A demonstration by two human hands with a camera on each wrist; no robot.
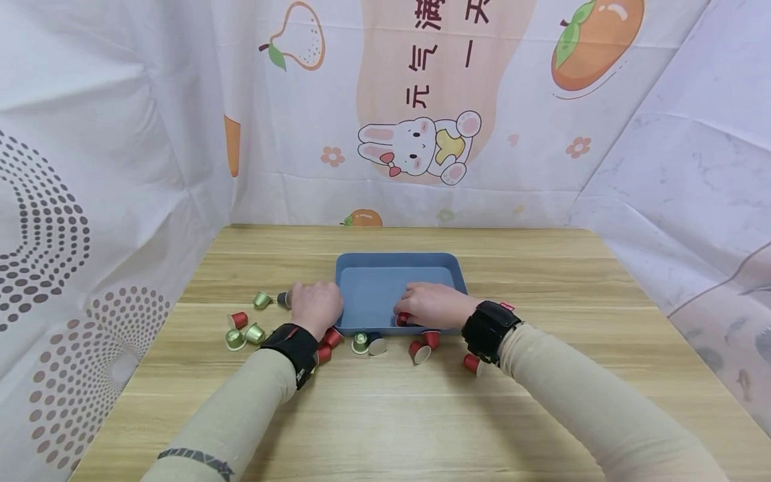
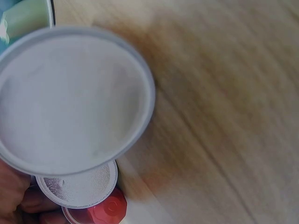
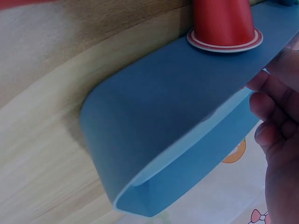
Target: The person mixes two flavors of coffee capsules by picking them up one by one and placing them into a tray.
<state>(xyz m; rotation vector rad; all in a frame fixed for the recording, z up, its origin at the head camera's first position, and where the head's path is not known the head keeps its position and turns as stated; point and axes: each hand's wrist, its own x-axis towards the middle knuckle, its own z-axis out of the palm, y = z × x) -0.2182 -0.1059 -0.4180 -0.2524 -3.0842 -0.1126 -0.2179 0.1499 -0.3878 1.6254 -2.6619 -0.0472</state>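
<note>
My right hand (image 1: 436,304) is over the front part of a blue tray (image 1: 370,284), its fingers bent around a red coffee capsule (image 1: 402,319). In the right wrist view, the fingers (image 3: 264,105) are curled at the tray rim, and their tips are partly hidden. My left hand (image 1: 316,308) is at the tray's left edge, low over the table, beside a dark capsule (image 1: 284,299). In the left wrist view, its fingers (image 2: 39,200) lie close to a white-lidded capsule (image 2: 81,186) and a red capsule (image 2: 110,207); whether they grip one is hidden.
Green capsules (image 1: 255,333) and a red capsule (image 1: 238,320) lie on the wooden table (image 1: 385,415) to the left. Along the tray's front are more red capsules (image 1: 419,351), a green capsule (image 1: 359,343) and a dark one (image 1: 377,345). A printed curtain (image 1: 289,134) hangs behind.
</note>
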